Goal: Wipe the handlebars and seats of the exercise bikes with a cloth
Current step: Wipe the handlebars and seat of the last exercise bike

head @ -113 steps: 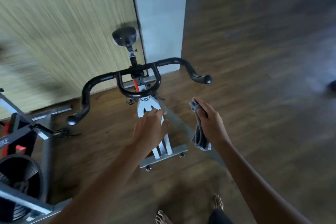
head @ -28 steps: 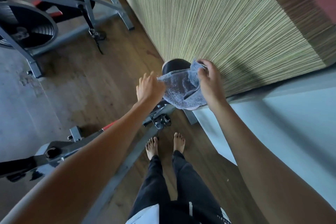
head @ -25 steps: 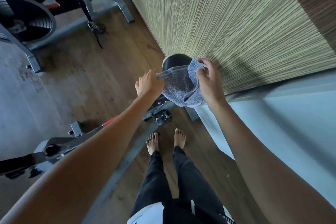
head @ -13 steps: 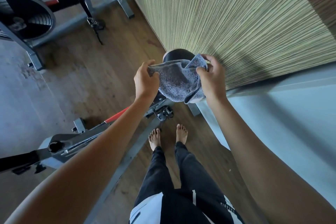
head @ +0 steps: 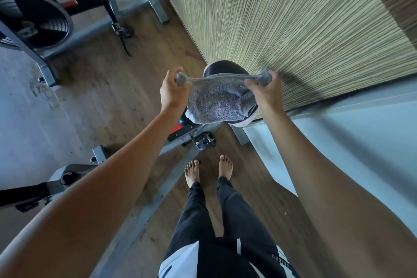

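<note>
A grey terry cloth (head: pixel 217 101) hangs stretched between my two hands above the black seat (head: pixel 225 68) of the nearer exercise bike. My left hand (head: pixel 172 90) pinches its left corner and my right hand (head: pixel 266 90) pinches its right corner. The cloth covers most of the seat; only the seat's far edge and a pale bit at its lower right show. Whether the cloth touches the seat I cannot tell. The handlebars are out of view.
The bike's grey frame (head: pixel 144 207), pedal (head: pixel 204 141) and front post (head: pixel 67 176) run to the lower left beside my bare feet (head: pixel 207 168). A second grey and red bike (head: pixel 45 11) stands at the upper left. A striped wall panel (head: pixel 282 20) rises just behind the seat.
My left hand reached in and took the cloth's left corner. Both hands then pulled apart, spreading the bunched cloth flat over the seat.
</note>
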A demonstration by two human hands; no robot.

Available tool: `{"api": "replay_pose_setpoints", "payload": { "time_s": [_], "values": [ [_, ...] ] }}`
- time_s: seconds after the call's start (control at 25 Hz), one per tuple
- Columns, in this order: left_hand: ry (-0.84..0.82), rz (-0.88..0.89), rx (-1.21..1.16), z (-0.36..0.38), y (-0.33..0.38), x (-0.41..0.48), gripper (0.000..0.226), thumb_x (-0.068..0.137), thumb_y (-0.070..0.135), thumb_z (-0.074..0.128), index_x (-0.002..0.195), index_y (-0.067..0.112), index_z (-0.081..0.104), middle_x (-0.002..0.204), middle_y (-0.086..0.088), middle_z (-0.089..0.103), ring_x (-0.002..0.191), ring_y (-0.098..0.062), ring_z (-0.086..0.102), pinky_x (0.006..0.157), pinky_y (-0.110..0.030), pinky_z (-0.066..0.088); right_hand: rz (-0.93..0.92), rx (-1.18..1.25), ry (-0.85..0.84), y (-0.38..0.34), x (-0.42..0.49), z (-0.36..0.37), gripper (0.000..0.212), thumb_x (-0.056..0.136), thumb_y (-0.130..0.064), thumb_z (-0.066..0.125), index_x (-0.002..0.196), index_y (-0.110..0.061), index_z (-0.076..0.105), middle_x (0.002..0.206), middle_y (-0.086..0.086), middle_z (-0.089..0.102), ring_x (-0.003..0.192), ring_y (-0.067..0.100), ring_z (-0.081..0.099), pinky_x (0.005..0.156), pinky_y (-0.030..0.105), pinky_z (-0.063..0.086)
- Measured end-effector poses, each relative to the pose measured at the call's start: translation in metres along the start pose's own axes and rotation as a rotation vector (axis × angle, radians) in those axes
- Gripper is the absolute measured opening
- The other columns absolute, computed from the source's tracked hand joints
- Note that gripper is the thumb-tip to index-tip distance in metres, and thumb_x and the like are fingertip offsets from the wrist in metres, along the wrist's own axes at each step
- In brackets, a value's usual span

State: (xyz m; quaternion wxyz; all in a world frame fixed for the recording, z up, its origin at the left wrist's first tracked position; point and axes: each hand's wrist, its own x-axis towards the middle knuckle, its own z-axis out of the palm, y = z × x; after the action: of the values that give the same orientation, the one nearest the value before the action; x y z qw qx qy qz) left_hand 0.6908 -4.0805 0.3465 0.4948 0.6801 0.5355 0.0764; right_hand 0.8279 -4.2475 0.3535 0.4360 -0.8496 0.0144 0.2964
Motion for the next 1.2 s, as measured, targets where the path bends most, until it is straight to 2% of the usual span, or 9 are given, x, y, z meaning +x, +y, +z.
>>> {"api": "replay_pose_setpoints", "payload": {
  "time_s": [0.08,0.12,0.2,0.36,0.56,0.76,0.88,1.08,1.2],
  "values": [
    [-0.093,-0.030,-0.026,0.001,-0.002,-0.001,0.058,0.086,0.008,0.064,0.139,0.023,0.047,0.101,0.016,0.057,0.078,-0.006,0.057,0.067,-0.015,0.052,0.071,-0.020,-0.011,0.003,0.001,-0.001,0.075,0.088,-0.023,0.076,0.148,-0.013,0.033,0.138,0.002,0.048,0.104,0.014,0.059,0.084,0.013,0.047],
    [-0.115,-0.059,-0.034,0.001,-0.004,-0.001,0.064,0.086,0.008,0.065,0.143,0.024,0.042,0.097,0.019,0.055,0.079,-0.008,0.057,0.076,-0.022,0.055,0.085,-0.018,0.004,0.005,0.002,-0.001,0.069,0.088,-0.016,0.074,0.145,-0.012,0.036,0.133,0.002,0.049,0.091,0.009,0.058,0.068,0.005,0.045],
    [-0.113,-0.123,-0.051,0.000,-0.010,0.000,0.070,0.085,0.004,0.066,0.146,0.025,0.039,0.095,0.014,0.058,0.081,-0.013,0.060,0.087,-0.033,0.057,0.066,0.032,0.084,0.009,0.002,-0.005,0.053,0.090,-0.004,0.068,0.136,-0.009,0.044,0.122,0.001,0.053,0.073,0.004,0.051,0.048,0.004,0.039],
    [-0.086,-0.096,-0.092,0.003,-0.010,-0.006,0.066,0.082,0.000,0.069,0.138,0.029,0.049,0.100,-0.007,0.070,0.095,-0.024,0.069,0.087,-0.037,0.058,-0.022,0.195,0.219,0.011,0.000,-0.027,0.051,0.082,0.008,0.061,0.129,-0.009,0.052,0.113,-0.003,0.062,0.078,0.004,0.058,0.064,0.016,0.047],
    [-0.074,-0.034,-0.043,0.019,-0.001,-0.019,0.058,0.083,-0.001,0.066,0.134,0.024,0.053,0.108,0.005,0.068,0.082,-0.008,0.065,0.068,-0.016,0.052,-0.089,0.261,0.199,0.009,-0.011,-0.036,0.048,0.081,0.002,0.065,0.126,-0.012,0.053,0.093,-0.013,0.068,0.061,-0.010,0.058,0.063,0.016,0.046],
    [-0.051,-0.038,-0.062,0.021,0.006,-0.016,0.056,0.084,-0.001,0.065,0.133,0.022,0.054,0.100,0.012,0.065,0.086,-0.007,0.066,0.074,-0.018,0.056,-0.224,0.295,0.285,0.002,-0.015,-0.033,0.022,0.082,-0.018,0.070,0.104,-0.017,0.067,0.094,-0.006,0.073,0.084,0.002,0.067,0.078,0.025,0.054],
    [-0.033,-0.052,0.091,0.017,-0.001,-0.018,0.048,0.087,0.005,0.059,0.131,0.023,0.055,0.112,0.002,0.065,0.099,-0.014,0.063,0.087,-0.029,0.051,-0.276,0.253,0.264,0.004,-0.017,-0.023,0.018,0.084,-0.021,0.069,0.100,-0.015,0.073,0.088,-0.003,0.072,0.077,0.005,0.064,0.073,0.025,0.051],
    [-0.061,-0.115,0.175,0.004,-0.020,-0.019,0.032,0.091,0.013,0.053,0.118,0.021,0.067,0.113,0.005,0.070,0.105,-0.015,0.062,0.096,-0.032,0.050,-0.405,0.097,0.059,-0.009,-0.039,0.016,0.024,0.090,-0.015,0.071,0.114,-0.017,0.068,0.088,-0.005,0.071,0.066,0.004,0.064,0.059,0.019,0.054],
    [-0.068,-0.167,0.157,-0.002,-0.023,-0.018,0.030,0.092,0.013,0.051,0.114,0.022,0.069,0.114,0.006,0.070,0.107,-0.016,0.062,0.096,-0.033,0.050,-0.410,0.019,-0.010,-0.014,-0.051,0.051,0.021,0.089,-0.012,0.071,0.109,-0.009,0.072,0.082,-0.004,0.068,0.063,0.002,0.058,0.057,0.014,0.049]
  ]
}}
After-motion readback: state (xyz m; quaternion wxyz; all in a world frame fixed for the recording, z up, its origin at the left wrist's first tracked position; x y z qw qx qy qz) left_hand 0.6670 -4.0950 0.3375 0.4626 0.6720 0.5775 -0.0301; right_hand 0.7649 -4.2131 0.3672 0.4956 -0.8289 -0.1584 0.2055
